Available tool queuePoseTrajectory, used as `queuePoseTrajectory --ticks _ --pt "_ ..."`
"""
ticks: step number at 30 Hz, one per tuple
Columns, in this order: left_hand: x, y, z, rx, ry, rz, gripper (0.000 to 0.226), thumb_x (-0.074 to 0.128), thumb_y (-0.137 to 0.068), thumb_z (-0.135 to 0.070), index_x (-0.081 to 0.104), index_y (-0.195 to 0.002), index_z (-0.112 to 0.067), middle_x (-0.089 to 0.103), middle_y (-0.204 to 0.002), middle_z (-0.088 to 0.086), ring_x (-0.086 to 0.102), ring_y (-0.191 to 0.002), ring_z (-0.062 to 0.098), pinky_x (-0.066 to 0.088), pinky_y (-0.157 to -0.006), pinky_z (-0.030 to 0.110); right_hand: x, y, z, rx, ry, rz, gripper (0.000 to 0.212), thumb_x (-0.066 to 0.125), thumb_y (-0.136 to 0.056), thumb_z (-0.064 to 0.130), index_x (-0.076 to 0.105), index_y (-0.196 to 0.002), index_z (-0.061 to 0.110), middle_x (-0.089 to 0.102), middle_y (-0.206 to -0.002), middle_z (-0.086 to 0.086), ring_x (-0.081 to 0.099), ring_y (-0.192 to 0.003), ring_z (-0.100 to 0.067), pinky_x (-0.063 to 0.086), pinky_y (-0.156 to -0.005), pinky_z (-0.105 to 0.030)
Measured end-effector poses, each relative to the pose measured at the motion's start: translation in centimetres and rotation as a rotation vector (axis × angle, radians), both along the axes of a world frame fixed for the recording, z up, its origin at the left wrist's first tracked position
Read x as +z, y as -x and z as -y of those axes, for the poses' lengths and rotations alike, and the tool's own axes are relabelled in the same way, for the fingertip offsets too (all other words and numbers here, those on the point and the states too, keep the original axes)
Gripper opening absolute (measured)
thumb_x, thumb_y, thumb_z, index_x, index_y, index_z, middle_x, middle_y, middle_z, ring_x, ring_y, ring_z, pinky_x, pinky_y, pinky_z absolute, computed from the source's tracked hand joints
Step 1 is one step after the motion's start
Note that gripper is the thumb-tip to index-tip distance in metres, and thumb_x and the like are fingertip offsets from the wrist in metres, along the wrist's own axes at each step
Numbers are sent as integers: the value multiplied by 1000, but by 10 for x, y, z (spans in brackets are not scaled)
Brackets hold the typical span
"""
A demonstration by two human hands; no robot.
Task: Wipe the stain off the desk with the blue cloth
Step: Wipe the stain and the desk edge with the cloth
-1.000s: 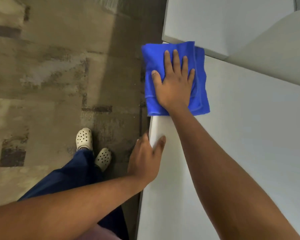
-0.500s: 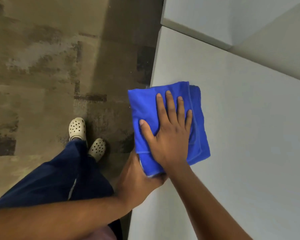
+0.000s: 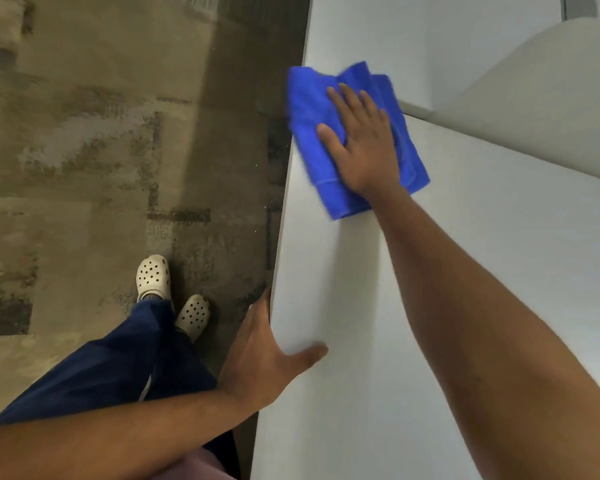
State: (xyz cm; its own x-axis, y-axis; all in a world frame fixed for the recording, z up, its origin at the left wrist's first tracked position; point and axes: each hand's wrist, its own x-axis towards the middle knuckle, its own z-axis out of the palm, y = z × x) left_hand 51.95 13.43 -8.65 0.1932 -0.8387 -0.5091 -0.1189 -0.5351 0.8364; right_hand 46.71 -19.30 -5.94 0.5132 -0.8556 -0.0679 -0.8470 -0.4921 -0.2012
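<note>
Under the right hand (image 3: pixel 364 147) lies the blue cloth (image 3: pixel 312 109), folded into several layers and spread on the white desk (image 3: pixel 465 271). That hand is open and flat, palm down, fingers (image 3: pixel 352 98) extended and slightly apart, pressing on the cloth rather than gripping it. The cloth reaches beyond the fingertips and to both sides of the palm; its edge on the thumb side hangs a little past the desk's edge, and its far corners are blurred. No stain can be made out on the desk surface around the cloth.

Beyond the fingertips a second white surface (image 3: pixel 430 36) meets the desk at a seam, and the cloth's far end overlaps it. To the little-finger side of the right hand a pale curved panel (image 3: pixel 551 98) rises above the desk.

Well behind the right hand, toward the person's body, the left hand (image 3: pixel 260 358) rests on the desk's edge. It is open, thumb (image 3: pixel 309 353) laid on the top surface, the fingers stretched along the side of the desk; it holds nothing else. The two hands are well apart, with bare desk between them.

Beside the left hand, off the desk, is patterned brown carpet (image 3: pixel 101 150). On it stand two cream perforated clogs (image 3: pixel 153 277), close together, below dark blue trousers (image 3: pixel 118 368).
</note>
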Motion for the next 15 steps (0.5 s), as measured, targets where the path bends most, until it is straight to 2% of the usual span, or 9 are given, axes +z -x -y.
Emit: queuePoseTrajectory --ticks 4,9,11,15 --pt "0 0 0 14 -16 -8 114 87 -61 -76 32 -155 -41 54 -148 -17 55 -134 7 56 -109 43 8 61 13 -265 -9 -5 66 34 -108 60 27 -166 30 25 -175 2 17 -163 -26 14 -131 -53" --pt "-3 5 -2 18 -58 -15 109 84 -61 -80 31 -150 -45 55 -143 -16 58 -126 9 60 -103 40 -5 24 -28 -564 41 -24 70 30 -105 61 21 -167 31 17 -177 5 12 -164 -27 10 -131 -57" --pt "-4 5 -1 18 -70 -14 109 80 -58 -87 29 -147 -49 55 -140 -17 60 -121 7 62 -99 38 -7 3 -49 -528 43 -34 72 28 -105 63 19 -168 29 16 -177 3 11 -164 -28 9 -131 -57" --pt "-7 4 -1 7 -86 45 116 75 -51 -93 29 -146 -48 56 -137 -15 59 -117 5 62 -93 35 -11 -9 -104 -320 69 -65 73 26 -104 66 19 -168 31 18 -177 4 12 -165 -27 9 -133 -53"
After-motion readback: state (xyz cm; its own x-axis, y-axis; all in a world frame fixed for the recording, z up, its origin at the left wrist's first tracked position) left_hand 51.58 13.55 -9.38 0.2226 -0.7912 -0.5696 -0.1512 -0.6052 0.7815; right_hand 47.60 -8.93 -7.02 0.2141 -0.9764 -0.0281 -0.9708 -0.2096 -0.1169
